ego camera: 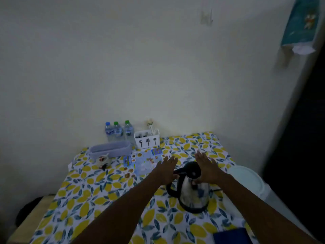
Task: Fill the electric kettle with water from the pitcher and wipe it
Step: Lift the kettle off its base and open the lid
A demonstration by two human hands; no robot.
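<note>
A steel electric kettle [191, 194] with a black lid and black handle stands on its base on the lemon-print tablecloth [98, 191], right of centre. My left hand [166, 169] is flat, fingers spread, just left of the lid above the handle. My right hand [208, 167] is stretched out flat over the right side of the lid, thumb near the lid. Neither hand holds anything. No pitcher is in view. A dark blue cloth-like item [232, 235] lies at the bottom right edge.
Three water bottles [118, 131] stand at the back by the wall, beside a white cutlery holder [146, 139]. A grey oblong basket [110, 149] and a small jar [103, 160] sit at the back left. A white round lid [246, 178] is right of the table.
</note>
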